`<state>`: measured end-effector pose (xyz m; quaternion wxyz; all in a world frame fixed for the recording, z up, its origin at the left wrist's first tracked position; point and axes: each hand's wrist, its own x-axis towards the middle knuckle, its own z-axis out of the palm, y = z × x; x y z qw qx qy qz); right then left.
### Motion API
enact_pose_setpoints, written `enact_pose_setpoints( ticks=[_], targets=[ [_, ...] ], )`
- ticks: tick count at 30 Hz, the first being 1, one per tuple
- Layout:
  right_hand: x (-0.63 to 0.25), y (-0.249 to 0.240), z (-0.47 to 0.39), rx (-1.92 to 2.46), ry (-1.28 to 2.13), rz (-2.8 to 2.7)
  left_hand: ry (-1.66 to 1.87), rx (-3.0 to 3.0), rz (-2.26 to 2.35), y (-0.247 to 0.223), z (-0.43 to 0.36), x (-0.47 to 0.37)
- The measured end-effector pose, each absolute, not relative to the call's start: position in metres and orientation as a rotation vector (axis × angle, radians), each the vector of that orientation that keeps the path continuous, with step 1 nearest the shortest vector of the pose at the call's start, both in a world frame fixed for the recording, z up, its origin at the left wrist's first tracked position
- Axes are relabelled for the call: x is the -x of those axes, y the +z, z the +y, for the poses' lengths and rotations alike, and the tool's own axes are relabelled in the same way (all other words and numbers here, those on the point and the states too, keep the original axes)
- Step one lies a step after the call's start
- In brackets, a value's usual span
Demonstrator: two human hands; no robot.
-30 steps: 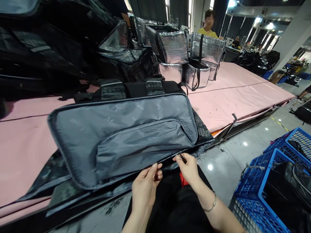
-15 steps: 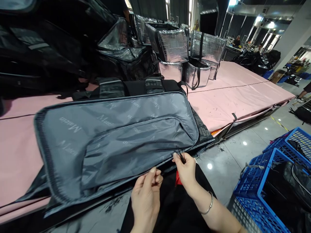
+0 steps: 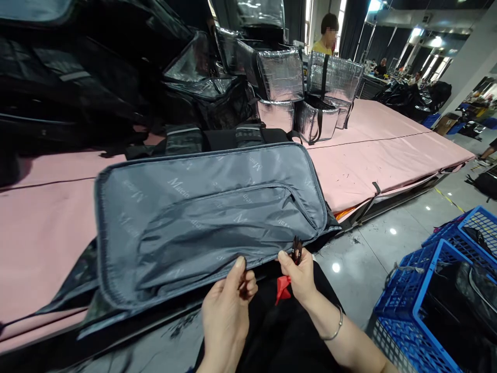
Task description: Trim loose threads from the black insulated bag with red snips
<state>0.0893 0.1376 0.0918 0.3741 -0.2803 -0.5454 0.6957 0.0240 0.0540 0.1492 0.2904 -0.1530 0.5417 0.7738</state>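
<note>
A long bag lies open on the pink table (image 3: 388,155), its grey printed lining flap (image 3: 202,217) turned towards me. My left hand (image 3: 227,311) pinches the flap's near edge between thumb and fingers. My right hand (image 3: 298,274) holds a small dark tool (image 3: 297,249), seemingly thread snips, its tip at the same edge just right of the left hand. A red tag or ribbon (image 3: 282,290) hangs below my right hand. The bag's black webbing handles (image 3: 229,137) lie behind the flap.
Black bags are piled at the back left (image 3: 77,77). Silver insulated bags (image 3: 306,93) stand at the back centre, with a person in yellow (image 3: 324,39) behind them. Blue plastic crates (image 3: 438,295) holding dark bags stand on the floor at right.
The flap has shifted right and its near edge has lifted. My right hand has raised the tool upright at the edge. My left hand has tightened its pinch on the fabric.
</note>
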Motion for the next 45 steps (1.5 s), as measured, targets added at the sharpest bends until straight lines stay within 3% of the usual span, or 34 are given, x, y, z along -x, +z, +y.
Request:
enact_pose_setpoints(
  ticks=[7,11,15,18,36,45],
  targets=[
    [-0.121,0.114,0.144,0.751,1.648,-1.779,2.085,0.383,1.435,0.146,0.050,-0.024],
    [-0.145,0.136,0.150,0.610,1.244,-2.181,2.091,0.351,1.452,0.143,0.047,-0.024],
    [-0.142,0.145,0.159,0.379,0.795,-2.257,2.095,0.328,1.438,0.142,0.043,-0.022],
    [-0.135,0.147,0.166,0.330,0.653,-2.263,2.084,0.305,1.435,0.142,0.042,-0.022],
    [-0.119,0.155,0.176,0.332,0.508,-2.463,2.025,0.157,1.414,0.149,0.042,-0.022],
    [-0.120,0.161,0.178,0.251,0.596,-2.433,2.031,0.160,1.389,0.149,0.040,-0.021]
  ],
)
